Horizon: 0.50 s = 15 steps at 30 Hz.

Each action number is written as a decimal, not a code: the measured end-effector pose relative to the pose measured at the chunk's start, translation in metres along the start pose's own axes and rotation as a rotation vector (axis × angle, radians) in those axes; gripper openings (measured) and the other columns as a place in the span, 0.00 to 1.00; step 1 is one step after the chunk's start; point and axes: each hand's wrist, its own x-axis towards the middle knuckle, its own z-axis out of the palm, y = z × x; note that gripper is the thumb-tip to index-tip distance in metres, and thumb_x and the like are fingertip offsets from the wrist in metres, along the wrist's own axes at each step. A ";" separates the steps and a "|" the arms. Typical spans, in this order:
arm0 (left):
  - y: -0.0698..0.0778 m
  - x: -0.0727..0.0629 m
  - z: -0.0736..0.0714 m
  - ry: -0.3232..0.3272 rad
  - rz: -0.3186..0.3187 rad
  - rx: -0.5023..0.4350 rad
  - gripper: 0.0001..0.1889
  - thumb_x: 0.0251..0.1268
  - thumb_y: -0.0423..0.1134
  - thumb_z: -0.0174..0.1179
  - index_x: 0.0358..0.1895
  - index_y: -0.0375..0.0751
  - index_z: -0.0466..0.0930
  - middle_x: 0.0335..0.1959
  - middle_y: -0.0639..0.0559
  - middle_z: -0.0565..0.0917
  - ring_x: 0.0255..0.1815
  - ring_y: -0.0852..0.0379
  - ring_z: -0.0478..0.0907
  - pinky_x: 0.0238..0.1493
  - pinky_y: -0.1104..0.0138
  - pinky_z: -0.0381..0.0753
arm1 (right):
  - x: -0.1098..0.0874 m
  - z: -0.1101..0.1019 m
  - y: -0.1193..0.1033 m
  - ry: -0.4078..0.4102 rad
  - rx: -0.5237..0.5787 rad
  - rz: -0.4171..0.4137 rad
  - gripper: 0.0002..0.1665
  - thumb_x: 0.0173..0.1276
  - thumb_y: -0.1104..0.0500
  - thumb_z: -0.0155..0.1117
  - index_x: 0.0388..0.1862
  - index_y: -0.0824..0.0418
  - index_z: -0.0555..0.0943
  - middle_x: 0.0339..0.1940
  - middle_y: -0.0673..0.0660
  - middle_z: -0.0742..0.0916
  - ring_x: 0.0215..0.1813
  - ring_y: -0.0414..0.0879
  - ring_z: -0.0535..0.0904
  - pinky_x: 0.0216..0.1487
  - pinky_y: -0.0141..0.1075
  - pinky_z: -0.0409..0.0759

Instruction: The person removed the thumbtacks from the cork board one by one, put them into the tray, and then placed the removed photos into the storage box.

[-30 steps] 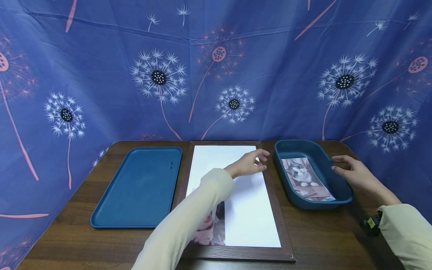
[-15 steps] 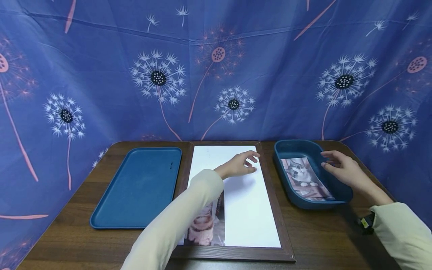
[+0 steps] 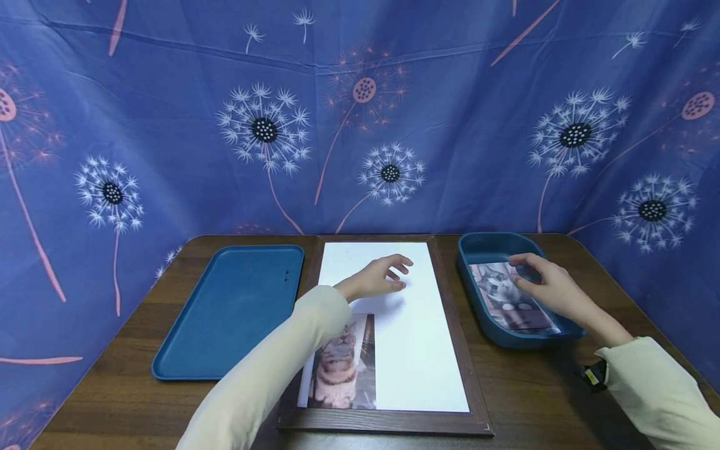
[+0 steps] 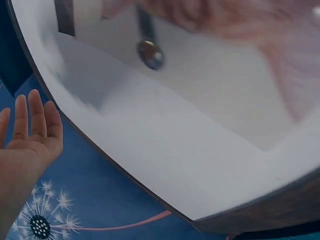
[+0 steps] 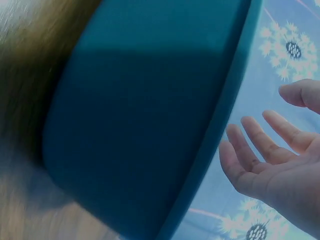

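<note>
My left hand [image 3: 379, 277] hovers over the upper part of a white board [image 3: 419, 356] with a dark wooden frame, its fingers loosely bent around nothing. Below that hand, a cat picture piece [image 3: 360, 375] lies at the board's lower left, partly hidden by my sleeve. The left wrist view shows the same hand [image 4: 35, 132] with relaxed fingers. My right hand [image 3: 554, 287] is above a deep blue bin [image 3: 489, 331], fingers spread and holding nothing. Inside the bin lies another cat photo [image 3: 489, 284], partly covered by this hand. The bin's outer wall [image 5: 140, 115] fills much of the right wrist view.
A flat blue tray [image 3: 236, 312] lies on the wooden table [image 3: 135, 400] left of the board. Blue dandelion-print cloth [image 3: 467, 125] hangs behind the table and along its sides. The frame's raised wooden edge [image 3: 388, 420] surrounds the board.
My left hand has drawn left across the board, uncovering more of the cat picture piece. My right hand has moved left, from beside the bin's right rim to over the photo inside.
</note>
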 end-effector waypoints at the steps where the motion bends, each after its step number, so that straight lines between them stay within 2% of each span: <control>1: -0.002 -0.002 -0.001 0.003 0.004 -0.001 0.24 0.60 0.29 0.56 0.61 0.35 0.64 0.55 0.38 0.74 0.53 0.44 0.75 0.57 0.61 0.72 | 0.001 0.002 -0.002 0.004 0.005 -0.010 0.22 0.68 0.61 0.52 0.58 0.69 0.67 0.56 0.71 0.74 0.53 0.67 0.72 0.47 0.56 0.73; 8: -0.012 -0.013 -0.006 0.002 0.010 0.005 0.23 0.60 0.30 0.56 0.60 0.34 0.66 0.55 0.38 0.74 0.53 0.45 0.75 0.58 0.60 0.72 | 0.004 0.016 -0.016 0.027 0.028 -0.093 0.19 0.65 0.66 0.54 0.55 0.69 0.70 0.53 0.69 0.76 0.51 0.66 0.74 0.47 0.57 0.74; 15: -0.018 -0.023 -0.010 0.002 0.019 0.008 0.22 0.59 0.29 0.56 0.59 0.34 0.67 0.55 0.38 0.74 0.54 0.44 0.74 0.57 0.58 0.72 | 0.009 0.028 -0.030 0.009 0.029 -0.083 0.20 0.64 0.66 0.55 0.56 0.68 0.70 0.52 0.68 0.78 0.51 0.63 0.75 0.48 0.56 0.74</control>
